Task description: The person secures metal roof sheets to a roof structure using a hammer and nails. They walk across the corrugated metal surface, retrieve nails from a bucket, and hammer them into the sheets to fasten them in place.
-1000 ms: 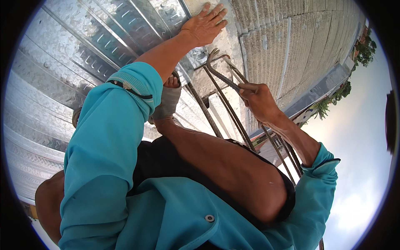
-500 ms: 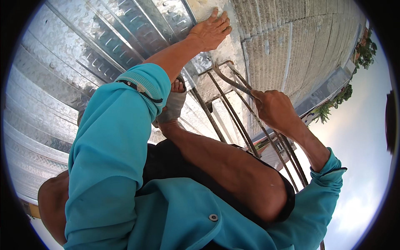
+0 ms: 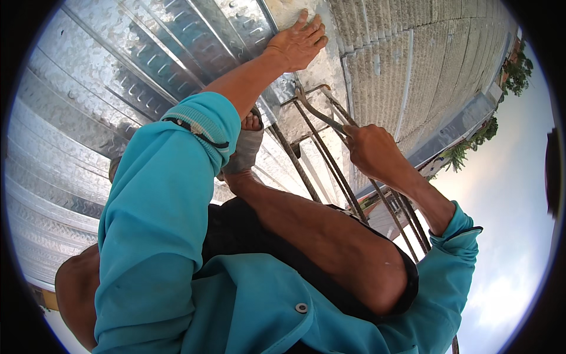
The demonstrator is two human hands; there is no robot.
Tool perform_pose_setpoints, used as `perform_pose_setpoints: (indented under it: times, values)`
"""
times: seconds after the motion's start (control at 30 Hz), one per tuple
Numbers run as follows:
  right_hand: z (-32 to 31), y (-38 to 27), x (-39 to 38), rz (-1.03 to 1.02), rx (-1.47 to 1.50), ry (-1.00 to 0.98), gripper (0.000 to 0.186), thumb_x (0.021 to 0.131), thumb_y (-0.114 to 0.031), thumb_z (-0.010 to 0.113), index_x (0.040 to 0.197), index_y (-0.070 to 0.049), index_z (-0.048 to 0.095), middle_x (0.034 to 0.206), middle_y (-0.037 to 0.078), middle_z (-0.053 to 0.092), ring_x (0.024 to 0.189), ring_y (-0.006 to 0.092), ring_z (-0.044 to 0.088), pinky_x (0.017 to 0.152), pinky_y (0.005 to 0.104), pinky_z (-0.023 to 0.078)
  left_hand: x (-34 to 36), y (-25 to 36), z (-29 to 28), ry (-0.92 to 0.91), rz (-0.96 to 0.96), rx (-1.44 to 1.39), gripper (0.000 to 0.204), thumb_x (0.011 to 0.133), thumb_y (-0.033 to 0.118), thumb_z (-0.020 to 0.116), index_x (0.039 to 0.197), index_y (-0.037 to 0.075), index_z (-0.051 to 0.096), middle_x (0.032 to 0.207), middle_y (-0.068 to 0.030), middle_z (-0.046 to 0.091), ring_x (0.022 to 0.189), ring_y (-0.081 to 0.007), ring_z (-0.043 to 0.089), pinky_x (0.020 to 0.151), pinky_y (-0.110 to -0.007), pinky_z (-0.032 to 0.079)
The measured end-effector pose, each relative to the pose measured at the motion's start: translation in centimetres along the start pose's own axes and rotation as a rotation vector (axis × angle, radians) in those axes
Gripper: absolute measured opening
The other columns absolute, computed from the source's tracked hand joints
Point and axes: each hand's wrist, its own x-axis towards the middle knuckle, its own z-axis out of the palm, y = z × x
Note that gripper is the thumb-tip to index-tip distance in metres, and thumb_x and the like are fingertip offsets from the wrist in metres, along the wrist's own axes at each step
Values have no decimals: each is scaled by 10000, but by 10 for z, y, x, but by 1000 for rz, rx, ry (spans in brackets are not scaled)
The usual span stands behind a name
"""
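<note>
My left hand (image 3: 299,44) lies with fingers spread on the pale concrete strip (image 3: 321,71) beside the edge of a ribbed galvanised metal sheet (image 3: 147,53). My right hand (image 3: 368,147) grips a dark pry bar (image 3: 321,115), whose forked, bent end is at the metal sheet's corner, by a bent steel rebar (image 3: 326,88). More long rebars (image 3: 339,177) run downward beside it. My sandalled foot (image 3: 247,144) rests near the sheet's edge, partly hidden behind my left forearm.
A rough panelled concrete surface (image 3: 413,76) extends to the right, bordered by a grey ledge (image 3: 433,147). Beyond are trees (image 3: 516,71) and open sky. Several vertical rebars stand by my right leg (image 3: 318,242), with gaps between them.
Over the last second both hands and the bar have shifted slightly rightward and down in the picture. Since half a second ago, my right hand has eased slightly back left with the bar.
</note>
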Motion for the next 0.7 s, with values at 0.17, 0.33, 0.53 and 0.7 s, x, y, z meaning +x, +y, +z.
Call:
perform_pose_setpoints:
  times: [0.17,0.33,0.53,0.7]
  values:
    - [8,-1,1,-27,-5,43,360,829,-17,610,1181,38,659,750,290,661,688,442,675,656,520,543,2,1,0,-5,3,32,478,982,221,469,1450,126,499,1517,-99,452,1481,-288,305,1215,-578,188]
    - [22,-2,-5,13,-85,89,360,838,-33,619,1190,33,654,785,267,671,686,431,676,647,509,547,3,1,-1,-72,-7,68,524,1005,269,453,1514,155,407,1529,-85,411,1490,-280,264,1213,-567,179]
    - [37,-5,-7,60,-129,125,253,867,-66,624,1103,20,654,795,253,679,666,424,675,634,519,541,4,1,-4,-99,4,18,535,1000,244,464,1523,152,394,1540,-92,397,1495,-275,255,1231,-559,160]
    - [18,-8,-1,55,-20,125,126,904,-88,615,962,14,662,701,268,655,654,429,660,581,522,517,-1,0,-6,-46,0,41,455,1004,226,454,1448,133,488,1541,-74,425,1504,-273,262,1236,-557,158]
